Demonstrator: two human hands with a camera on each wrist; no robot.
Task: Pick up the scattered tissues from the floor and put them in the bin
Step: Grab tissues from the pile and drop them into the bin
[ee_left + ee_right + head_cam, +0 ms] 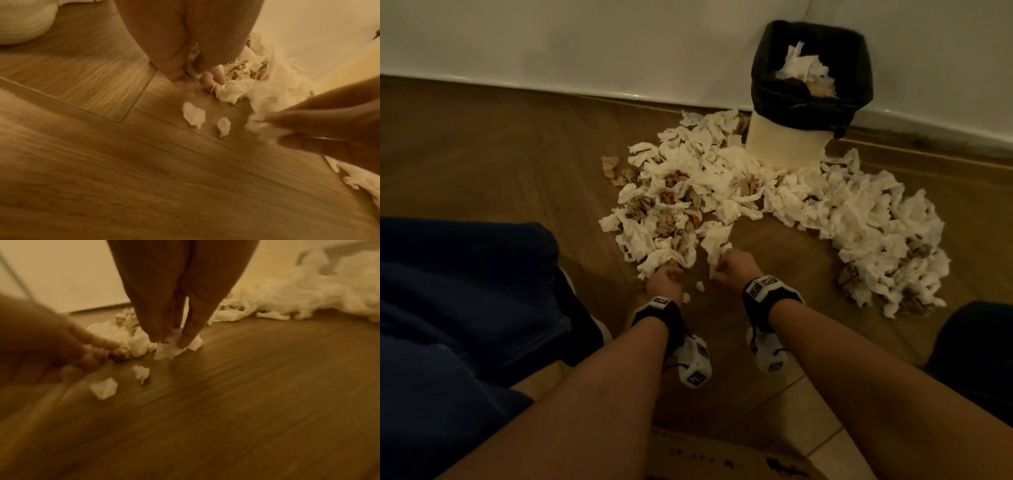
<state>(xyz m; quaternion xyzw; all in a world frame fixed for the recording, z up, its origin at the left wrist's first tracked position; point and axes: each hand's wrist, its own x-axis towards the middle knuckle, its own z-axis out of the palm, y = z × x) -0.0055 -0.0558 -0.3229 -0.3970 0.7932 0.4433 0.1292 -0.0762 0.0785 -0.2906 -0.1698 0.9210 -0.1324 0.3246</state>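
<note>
From the head view, my left hand (663,281) is low at the near edge of the tissues (688,192), fingers curled into the heap's closest clump. My right hand (736,265) is just beside it, pinching a white tissue (717,240) that stretches up toward the heap. Two small scraps (700,286) lie on the floor (500,154) between my hands. The heap spreads across the floor and wraps round the foot of the bin (784,144), which stands against the wall (585,41); its black liner (767,85) is folded over the rim and a few tissues already sit inside. My knee, in dark blue cloth, fills the left.

From the left wrist, my left hand (185,53) has its fingers (211,78) bent, with a strip of tissue caught between them and the thumb, at the edge of the tissues (242,91). The two scraps (194,115) lie just below. My right hand (320,128) comes in from the right, blurred, closed round a white tissue (259,125).

From the right wrist, my right hand (174,305) points down, fingertips (185,340) pressed together on the tissue (168,350), which touches the floor (267,386). My left hand (61,350) is blurred at the left, fingers curled at the heap's edge; the scraps (103,388) lie under it.
</note>
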